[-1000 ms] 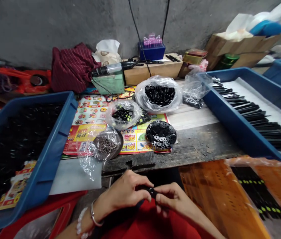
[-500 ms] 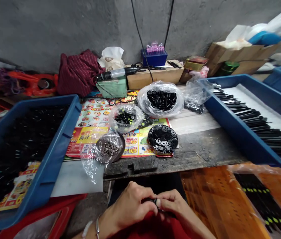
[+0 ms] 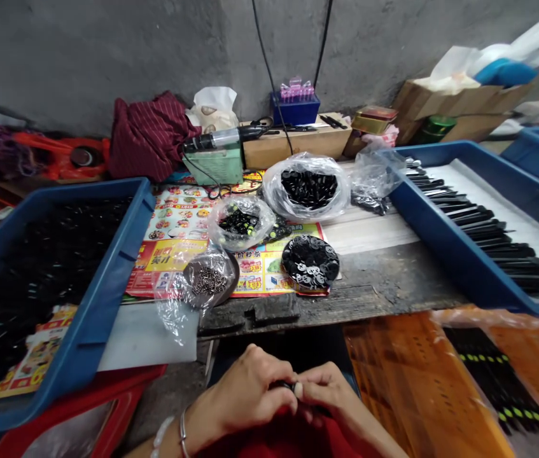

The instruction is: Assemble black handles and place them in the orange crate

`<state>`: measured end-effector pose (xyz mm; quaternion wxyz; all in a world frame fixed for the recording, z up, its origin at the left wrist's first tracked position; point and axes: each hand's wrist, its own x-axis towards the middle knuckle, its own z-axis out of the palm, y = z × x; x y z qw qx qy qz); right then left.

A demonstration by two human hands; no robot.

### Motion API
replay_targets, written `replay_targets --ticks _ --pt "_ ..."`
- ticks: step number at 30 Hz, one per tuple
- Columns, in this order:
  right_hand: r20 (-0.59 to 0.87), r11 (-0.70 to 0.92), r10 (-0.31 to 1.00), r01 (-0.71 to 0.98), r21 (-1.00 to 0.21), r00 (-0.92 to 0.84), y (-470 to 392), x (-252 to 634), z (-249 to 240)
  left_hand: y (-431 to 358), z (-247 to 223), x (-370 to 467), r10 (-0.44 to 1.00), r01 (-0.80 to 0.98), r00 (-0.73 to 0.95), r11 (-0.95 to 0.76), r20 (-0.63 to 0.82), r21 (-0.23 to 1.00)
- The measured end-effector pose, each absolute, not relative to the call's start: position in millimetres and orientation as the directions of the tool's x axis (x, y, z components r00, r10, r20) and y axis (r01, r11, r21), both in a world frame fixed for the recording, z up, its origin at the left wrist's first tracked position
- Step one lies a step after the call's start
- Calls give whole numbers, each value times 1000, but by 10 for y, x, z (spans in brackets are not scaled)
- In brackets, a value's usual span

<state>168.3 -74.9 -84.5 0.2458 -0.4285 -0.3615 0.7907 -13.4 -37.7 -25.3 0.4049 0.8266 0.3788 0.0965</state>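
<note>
My left hand (image 3: 256,387) and my right hand (image 3: 330,389) meet low in front of the table edge, fingers closed around a small black part (image 3: 284,384). Most of that part is hidden by the fingers, so its kind does not show. On the table just beyond, a dish holds small metal screws or rivets (image 3: 209,280) under clear plastic. To its right is a round heap of flat black pieces (image 3: 310,262). Behind these stand a plastic bag of black and yellow-green parts (image 3: 240,222) and a bigger bag of black parts (image 3: 308,189).
A blue tray (image 3: 128,254) of black pieces stands left; another blue tray (image 3: 436,254) with long black pieces in a row stands right. A powered screwdriver (image 3: 221,138) lies on a green box (image 3: 214,168). Bagged black strips (image 3: 498,375) lie on an orange surface at lower right.
The camera view has shifted slightly. Both hands stay together on the small black part, with only slight finger movement.
</note>
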Motion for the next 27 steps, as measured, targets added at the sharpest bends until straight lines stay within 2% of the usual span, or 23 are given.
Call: replay_targets --ticks 4,7,11,15,20,27 --pt "-507 -621 687 -59 -781 -520 -742 1674 -832 -356 -256 -177 682 523 718 -397 -139 754" --pt "-456 -609 679 -96 -787 -575 -714 1703 -803 -295 -245 -226 652 483 746 -390 -135 784" --pt "-415 -553 670 -41 -832 -615 -656 1798 -768 -235 -261 -261 725 469 684 -353 -80 810" --pt "-429 -538 643 24 -843 -635 -678 1836 -780 -244 -310 -248 685 466 708 -270 -172 843" --pt "-421 -482 749 16 -876 -512 -739 1771 -807 -255 -353 -219 794 443 601 -236 -91 865" --pt "-464 -521 694 59 -851 -551 -744 1756 -765 -162 -280 -254 711 473 668 -177 -220 863"
